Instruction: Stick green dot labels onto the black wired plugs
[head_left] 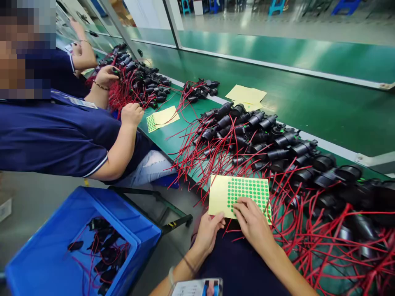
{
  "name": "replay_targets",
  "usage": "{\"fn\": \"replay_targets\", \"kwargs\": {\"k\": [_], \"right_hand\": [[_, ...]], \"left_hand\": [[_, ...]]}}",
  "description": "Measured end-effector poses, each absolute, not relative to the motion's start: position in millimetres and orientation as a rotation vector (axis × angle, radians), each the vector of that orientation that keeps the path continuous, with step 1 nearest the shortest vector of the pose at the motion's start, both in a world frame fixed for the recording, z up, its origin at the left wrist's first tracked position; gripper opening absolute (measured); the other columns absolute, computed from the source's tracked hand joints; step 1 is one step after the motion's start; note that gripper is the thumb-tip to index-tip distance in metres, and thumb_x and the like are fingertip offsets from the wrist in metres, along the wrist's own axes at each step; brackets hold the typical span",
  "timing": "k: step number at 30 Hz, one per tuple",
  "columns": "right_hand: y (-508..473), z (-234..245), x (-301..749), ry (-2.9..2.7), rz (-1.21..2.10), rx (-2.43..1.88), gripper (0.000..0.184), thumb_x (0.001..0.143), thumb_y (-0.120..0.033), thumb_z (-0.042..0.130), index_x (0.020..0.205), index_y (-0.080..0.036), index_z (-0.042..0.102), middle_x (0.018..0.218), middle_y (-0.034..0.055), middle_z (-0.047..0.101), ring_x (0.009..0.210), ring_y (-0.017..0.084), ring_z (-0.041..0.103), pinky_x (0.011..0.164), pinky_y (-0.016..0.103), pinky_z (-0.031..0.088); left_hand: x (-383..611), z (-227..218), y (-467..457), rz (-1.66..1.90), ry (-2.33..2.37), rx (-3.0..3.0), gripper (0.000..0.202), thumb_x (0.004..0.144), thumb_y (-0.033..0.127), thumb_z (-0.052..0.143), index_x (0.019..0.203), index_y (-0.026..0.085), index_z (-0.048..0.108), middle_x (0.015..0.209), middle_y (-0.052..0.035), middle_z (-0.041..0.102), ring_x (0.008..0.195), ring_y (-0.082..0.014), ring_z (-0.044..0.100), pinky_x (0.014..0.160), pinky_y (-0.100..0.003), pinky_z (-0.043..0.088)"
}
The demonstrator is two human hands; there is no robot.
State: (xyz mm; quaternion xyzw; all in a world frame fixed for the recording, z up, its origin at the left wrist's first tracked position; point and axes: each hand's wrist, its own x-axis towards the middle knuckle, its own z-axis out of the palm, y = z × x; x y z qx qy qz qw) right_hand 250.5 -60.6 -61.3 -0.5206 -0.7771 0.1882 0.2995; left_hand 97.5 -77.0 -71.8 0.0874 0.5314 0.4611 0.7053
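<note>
A green tabletop ran past the person's lap and away to the upper left, with a white strip along its far edge. Beyond that strip stretched another green surface, crossed by a pale rail; farther back, a shiny floor carried a light-blue stool and a darker blue stool.

The sheet of green dots was over the near edge of the tabletop, its plain part to the left. The left hand had a narrow grip, thumb on top, holding the sheet by its lower left. The right hand lay over the dots with its fingertips close to the sheet; I cannot tell how tightly its grip was closed, or whether it had a dot.

Black parts were heaped toward the far edge, their red wires spilling over the near edge. Some yellow sheets lay at the far edge, mostly past the strip. Farther left, a second dotted sheet lay near a co-worker in a dark blue shirt, beside another heap. Below the near edge, at the left, stood a blue bin with more black pieces inside.
</note>
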Motion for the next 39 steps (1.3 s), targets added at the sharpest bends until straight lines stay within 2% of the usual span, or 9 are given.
{"fn": "replay_targets", "kwargs": {"k": [4, 11, 22, 31, 35, 39], "right_hand": [[-62, -65, 248, -2.061, 0.508, -1.397, 0.017, 0.095, -0.020, 0.043, 0.102, -0.018, 0.059, 0.101, 0.0095, 0.057, 0.093, 0.022, 0.057, 0.079, 0.036, 0.052], [-62, -64, 247, -2.080, 0.556, -1.393, 0.017, 0.095, -0.020, 0.045, 0.105, -0.018, 0.059, 0.099, 0.0086, 0.059, 0.093, 0.023, 0.057, 0.079, 0.037, 0.050], [-61, -55, 253, -2.044, 0.676, -1.423, 0.009, 0.094, -0.020, 0.047, 0.094, -0.020, 0.056, 0.094, 0.0050, 0.059, 0.088, 0.020, 0.057, 0.075, 0.033, 0.049], [-61, -57, 252, -2.036, 0.738, -1.406, 0.010, 0.092, -0.017, 0.044, 0.086, -0.022, 0.048, 0.091, 0.0038, 0.056, 0.085, 0.020, 0.056, 0.073, 0.033, 0.049], [-61, -61, 250, -2.025, 0.684, -1.362, 0.008, 0.094, -0.017, 0.042, 0.090, -0.022, 0.047, 0.092, 0.0047, 0.055, 0.087, 0.020, 0.057, 0.074, 0.032, 0.051], [-59, -66, 249, -2.037, 0.637, -1.304, 0.008, 0.094, -0.018, 0.043, 0.095, -0.023, 0.049, 0.094, 0.0046, 0.056, 0.086, 0.019, 0.058, 0.072, 0.030, 0.052]], "left_hand": [[103, -68, -71, 1.070, 1.103, 0.046, 0.039, 0.054, 0.026, 0.088, 0.083, 0.010, 0.067, 0.074, -0.0017, 0.065, 0.055, -0.0053, 0.051, 0.051, -0.017, 0.042], [105, -62, -71, 1.038, 1.017, 0.039, 0.037, 0.052, 0.020, 0.088, 0.083, 0.008, 0.071, 0.080, -0.0054, 0.068, 0.060, -0.0066, 0.051, 0.052, -0.018, 0.040], [104, -69, -73, 1.020, 1.019, 0.213, 0.030, 0.057, 0.026, 0.086, 0.079, 0.010, 0.073, 0.075, -0.0041, 0.066, 0.062, -0.0086, 0.050, 0.057, -0.021, 0.039], [101, -77, -77, 0.971, 1.130, 0.435, 0.026, 0.064, 0.032, 0.081, 0.076, 0.009, 0.072, 0.067, -0.0019, 0.063, 0.062, -0.0092, 0.047, 0.061, -0.022, 0.039], [102, -77, -77, 0.972, 1.160, 0.429, 0.030, 0.064, 0.033, 0.081, 0.080, 0.010, 0.072, 0.072, -0.0036, 0.065, 0.064, -0.0105, 0.048, 0.063, -0.023, 0.040], [102, -73, -77, 0.988, 1.150, 0.359, 0.033, 0.058, 0.035, 0.085, 0.077, 0.010, 0.072, 0.069, -0.0029, 0.063, 0.062, -0.0099, 0.046, 0.062, -0.023, 0.038]]}}
